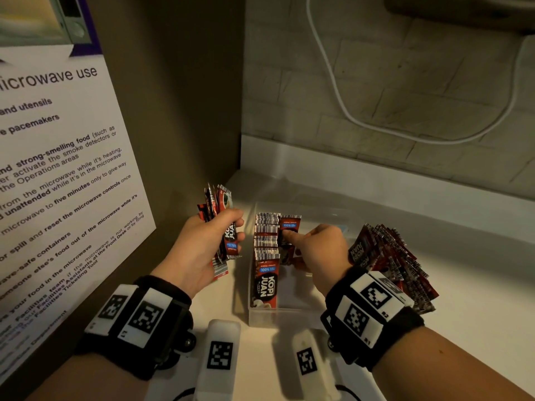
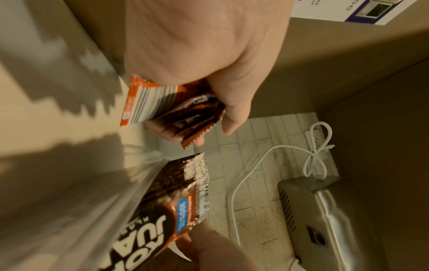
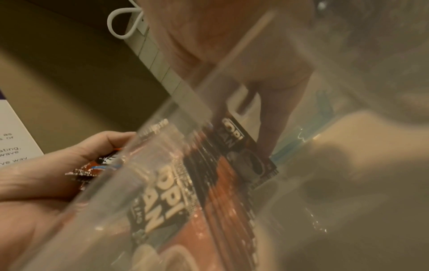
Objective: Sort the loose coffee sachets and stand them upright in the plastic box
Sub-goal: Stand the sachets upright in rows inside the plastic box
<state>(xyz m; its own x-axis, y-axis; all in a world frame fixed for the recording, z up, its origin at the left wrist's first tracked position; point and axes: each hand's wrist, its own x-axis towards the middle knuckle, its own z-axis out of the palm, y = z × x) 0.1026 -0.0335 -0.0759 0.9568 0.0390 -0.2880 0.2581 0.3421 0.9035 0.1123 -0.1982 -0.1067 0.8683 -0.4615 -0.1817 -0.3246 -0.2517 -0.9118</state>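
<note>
One sachet (image 1: 289, 235) is going into the plastic box (image 1: 304, 312) on the tabletop (image 1: 477, 285): the right hand (image 1: 324, 250) pinches it and sets it upright beside the filed row (image 1: 266, 244) along the box's left wall. The left hand (image 1: 199, 247) curls its grip round a loose bunch (image 1: 223, 227), held clear of the box. A fanned pile (image 1: 390, 256) lies behind the right wrist. Next, probably, comes pressing this sachet flush, then drawing another from the bunch. The box floor and far wall are hard to make out — clear plastic, dim light — and the right wrist view is blurred.
</note>
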